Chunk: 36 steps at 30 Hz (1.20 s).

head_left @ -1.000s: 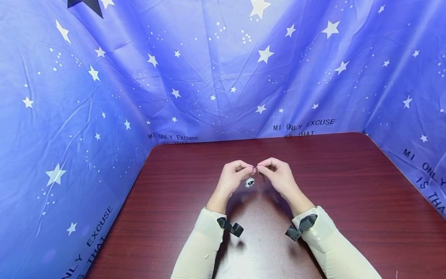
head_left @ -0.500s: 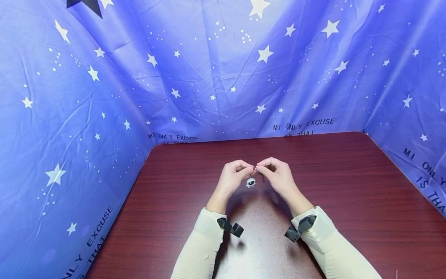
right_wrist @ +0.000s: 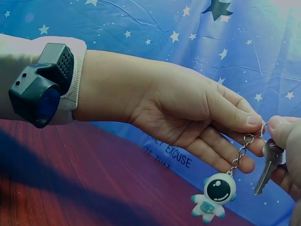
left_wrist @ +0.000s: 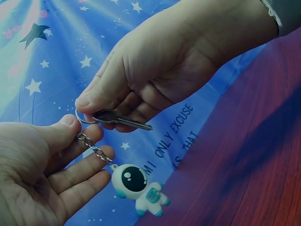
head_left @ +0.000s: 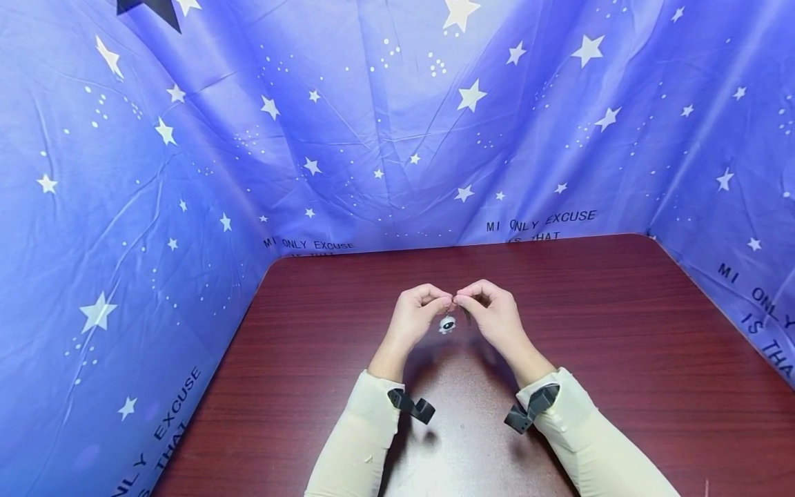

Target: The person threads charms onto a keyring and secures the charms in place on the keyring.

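My left hand (head_left: pixel 415 316) pinches a thin metal key ring (left_wrist: pixel 79 116) between thumb and forefinger, at the end where a short silver chain (left_wrist: pixel 94 148) joins it. From that chain dangles a white and teal astronaut charm (right_wrist: pixel 218 190) with a black visor. Fingertips of my right hand (head_left: pixel 495 312) pinch the same ring on its other side. A metal key (right_wrist: pixel 268 165) hangs from the ring just under the right thumb. Both hands are raised over the table with their fingertips almost meeting. The fingers cover part of the ring.
A dark red wood-grain table (head_left: pixel 323 331) lies below the hands. Blue star-printed cloth (head_left: pixel 373 124) hangs along its back and sides. Black camera mounts, one on the left wrist (head_left: pixel 411 406) and one on the right wrist (head_left: pixel 532 408), jut inward over the table.
The astronaut charm has swung slightly to the right. My right hand and wrist have shifted a little to the left, and its fingertips are closer to the left hand's.
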Each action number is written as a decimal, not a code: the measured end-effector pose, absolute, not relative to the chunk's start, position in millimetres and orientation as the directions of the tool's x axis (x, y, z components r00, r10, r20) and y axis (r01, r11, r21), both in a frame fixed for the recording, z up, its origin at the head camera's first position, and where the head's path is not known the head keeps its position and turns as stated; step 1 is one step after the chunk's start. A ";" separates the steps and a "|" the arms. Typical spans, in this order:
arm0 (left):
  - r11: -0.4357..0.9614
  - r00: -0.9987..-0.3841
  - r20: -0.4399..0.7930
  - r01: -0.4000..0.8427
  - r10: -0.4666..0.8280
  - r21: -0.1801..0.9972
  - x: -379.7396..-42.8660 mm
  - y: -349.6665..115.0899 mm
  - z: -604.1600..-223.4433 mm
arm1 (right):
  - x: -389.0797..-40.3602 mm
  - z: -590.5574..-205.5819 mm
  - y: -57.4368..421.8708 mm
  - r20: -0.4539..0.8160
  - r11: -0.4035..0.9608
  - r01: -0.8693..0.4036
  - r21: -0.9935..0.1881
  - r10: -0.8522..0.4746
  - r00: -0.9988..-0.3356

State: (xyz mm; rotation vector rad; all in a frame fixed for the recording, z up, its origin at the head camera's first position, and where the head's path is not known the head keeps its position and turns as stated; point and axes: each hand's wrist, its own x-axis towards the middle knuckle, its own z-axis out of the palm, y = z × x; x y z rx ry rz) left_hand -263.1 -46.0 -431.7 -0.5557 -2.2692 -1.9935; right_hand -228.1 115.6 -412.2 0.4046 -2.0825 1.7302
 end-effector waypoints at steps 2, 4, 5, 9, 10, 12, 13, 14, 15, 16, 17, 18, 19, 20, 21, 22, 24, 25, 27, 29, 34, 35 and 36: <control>0.082 -0.930 0.297 0.320 0.216 0.944 -263.0 -45.6 -431.9 | -227.8 -413.8 113.2 0.500 0.197 -0.481 -0.855 0.063 -0.864; 0.071 -0.930 0.303 0.324 0.210 0.943 -263.4 -45.1 -432.2 | -227.2 -414.9 110.3 0.521 0.200 -0.497 -0.844 0.089 -0.849; 0.059 -0.930 0.304 0.322 0.205 0.945 -263.3 -44.8 -432.3 | -226.2 -414.9 108.8 0.532 0.203 -0.506 -0.839 0.102 -0.841; 0.041 -0.937 0.303 0.314 0.171 0.949 -262.2 -41.8 -432.6 | -226.5 -421.1 103.3 0.598 0.253 -0.553 -0.794 0.165 -0.784; 0.031 -0.941 0.299 0.308 0.159 0.951 -261.2 -40.5 -432.8 | -228.2 -424.5 102.5 0.621 0.279 -0.566 -0.776 0.182 -0.762; 0.017 -0.946 0.295 0.300 0.134 0.954 -259.3 -37.6 -432.5 | -233.1 -433.0 101.5 0.662 0.340 -0.581 -0.740 0.216 -0.718; 0.007 -0.948 0.292 0.295 0.124 0.955 -258.4 -36.2 -432.5 | -235.6 -436.9 101.3 0.679 0.360 -0.587 -0.725 0.230 -0.697; -0.005 -0.949 0.293 0.294 0.114 0.956 -257.4 -34.7 -432.3 | -237.6 -440.2 101.1 0.693 0.381 -0.590 -0.711 0.243 -0.678; -0.015 -0.950 0.294 0.294 0.103 0.956 -256.3 -33.2 -432.1 | -238.7 -441.8 100.8 0.705 0.398 -0.592 -0.700 0.255 -0.662; -0.031 -0.950 0.299 0.297 0.093 0.954 -255.3 -31.8 -431.7 | -238.4 -441.8 100.1 0.717 0.409 -0.598 -0.689 0.264 -0.645; -0.039 -0.948 0.307 0.305 0.084 0.952 -254.6 -30.4 -431.2 | -237.3 -440.4 99.2 0.727 0.416 -0.604 -0.680 0.273 -0.630; -0.046 -0.946 0.316 0.313 0.073 0.949 -253.8 -28.9 -431.0 | -235.3 -438.0 97.9 0.740 0.422 -0.614 -0.667 0.279 -0.612; -0.043 -0.945 0.323 0.320 0.060 0.946 -253.0 -27.3 -430.5 | -232.9 -435.0 96.6 0.752 0.420 -0.627 -0.656 0.285 -0.595; -0.034 -0.943 0.330 0.329 0.043 0.944 -252.0 -25.5 -430.2 | -230.7 -432.1 95.3 0.762 0.423 -0.636 -0.645 0.291 -0.579; -0.022 -0.941 0.337 0.336 0.025 0.942 -250.9 -23.5 -429.5 | -228.4 -429.3 93.9 0.770 0.420 -0.647 -0.636 0.296 -0.565; -0.008 -0.940 0.342 0.342 0.006 0.940 -249.9 -21.6 -429.3 | -226.6 -426.9 92.7 0.777 0.418 -0.656 -0.628 0.302 -0.552; 0.029 -0.938 0.345 0.345 -0.032 0.938 -247.9 -17.4 -429.2 | -226.4 -426.9 91.7 0.784 0.410 -0.668 -0.620 0.316 -0.534; 0.043 -0.937 0.346 0.344 -0.046 0.938 -247.1 -15.5 -429.5 | -227.5 -428.7 91.9 0.782 0.401 -0.672 -0.623 0.323 -0.533; 0.043 -0.936 0.347 0.345 -0.063 0.938 -246.0 -12.4 -429.9 | -230.7 -434.2 92.8 0.779 0.385 -0.677 -0.627 0.334 -0.531; 0.028 -0.934 0.352 0.351 -0.063 0.936 -245.5 -10.6 -430.8 | -234.6 -441.2 94.5 0.777 0.372 -0.683 -0.629 0.342 -0.529; 0.034 -0.917 0.398 0.397 -0.034 0.917 -244.9 -11.6 -431.6 | -238.8 -449.6 96.4 0.788 0.375 -0.696 -0.613 0.360 -0.500; 0.045 -0.912 0.410 0.409 -0.026 0.911 -244.8 -12.4 -431.6 | -239.3 -450.4 96.4 0.791 0.378 -0.698 -0.608 0.364 -0.491; 0.049 -0.905 0.425 0.424 -0.015 0.905 -244.9 -13.1 -431.7 | -239.7 -451.0 96.5 0.796 0.383 -0.702 -0.600 0.368 -0.480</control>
